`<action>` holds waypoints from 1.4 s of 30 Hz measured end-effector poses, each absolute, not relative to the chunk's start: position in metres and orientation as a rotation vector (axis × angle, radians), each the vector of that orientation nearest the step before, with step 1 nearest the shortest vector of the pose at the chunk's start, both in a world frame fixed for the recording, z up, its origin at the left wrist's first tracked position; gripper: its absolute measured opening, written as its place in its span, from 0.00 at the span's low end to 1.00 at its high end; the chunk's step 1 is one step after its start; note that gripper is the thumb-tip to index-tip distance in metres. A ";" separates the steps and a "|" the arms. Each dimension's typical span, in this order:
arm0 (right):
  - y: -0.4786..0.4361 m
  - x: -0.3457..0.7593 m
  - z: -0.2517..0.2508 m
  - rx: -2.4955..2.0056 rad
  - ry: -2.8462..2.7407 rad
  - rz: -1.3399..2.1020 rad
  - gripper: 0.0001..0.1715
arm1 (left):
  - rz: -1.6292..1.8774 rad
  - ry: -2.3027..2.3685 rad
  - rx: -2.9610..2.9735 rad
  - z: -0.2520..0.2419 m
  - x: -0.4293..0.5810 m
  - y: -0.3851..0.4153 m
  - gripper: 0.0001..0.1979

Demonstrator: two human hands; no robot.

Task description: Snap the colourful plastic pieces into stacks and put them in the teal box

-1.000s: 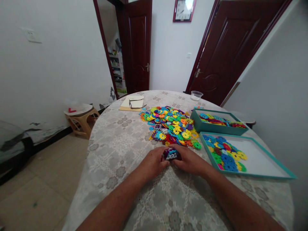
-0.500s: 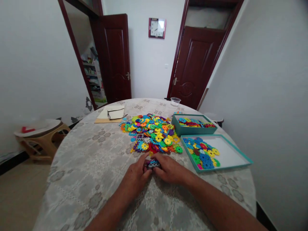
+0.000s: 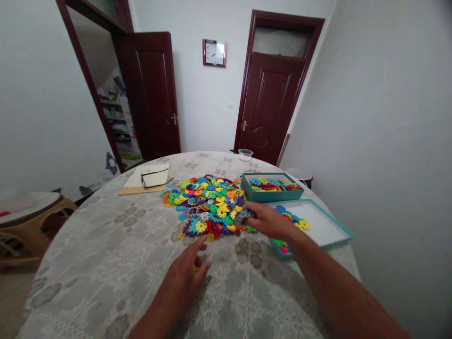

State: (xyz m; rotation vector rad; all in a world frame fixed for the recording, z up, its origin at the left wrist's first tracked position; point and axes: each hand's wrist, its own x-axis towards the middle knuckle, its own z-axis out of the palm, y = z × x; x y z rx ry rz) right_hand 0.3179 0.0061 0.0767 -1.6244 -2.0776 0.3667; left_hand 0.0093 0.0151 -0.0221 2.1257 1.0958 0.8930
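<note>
My right hand [image 3: 263, 219] is closed around a grey and dark piece assembly [image 3: 244, 216], over the right edge of a pile of colourful flower-shaped pieces [image 3: 212, 195]. Nearer the front, my left hand [image 3: 187, 266] is held above the tablecloth with thumb and forefinger apart. A small bit of yellow shows between its fingers, the rest of it hidden. Red and yellow pieces at the front of the pile lie just beyond the left fingertips.
Right of the pile stands a teal box [image 3: 271, 194] of pieces, with a white-bottomed teal tray [image 3: 323, 226] before it, partly covered by my right arm. Glasses [image 3: 155, 179] rest on papers at the left; a clear bowl [image 3: 245, 154] stands at the back.
My hands have parted. The right one has moved right and forward with the grey assembly; the left has let go of it and sits lower and further left. The camera view has shifted.
</note>
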 end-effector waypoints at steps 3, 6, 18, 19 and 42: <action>0.031 0.378 0.097 -1.968 -1.782 -0.073 0.12 | 0.897 1.078 2.205 -0.027 0.007 0.017 0.25; 0.055 0.435 0.105 -2.315 -1.424 -0.317 0.16 | 0.929 1.102 2.280 -0.032 0.005 0.021 0.23; 0.053 0.489 0.069 -2.333 -1.238 -0.393 0.19 | 1.040 1.275 2.370 -0.030 -0.024 0.052 0.20; 0.050 0.484 0.066 -2.306 -1.263 -0.400 0.19 | 1.040 1.281 2.364 -0.030 -0.025 0.055 0.20; -0.003 0.222 -0.006 -1.847 -2.098 0.010 0.31 | 0.892 1.257 2.569 -0.041 -0.021 0.054 0.31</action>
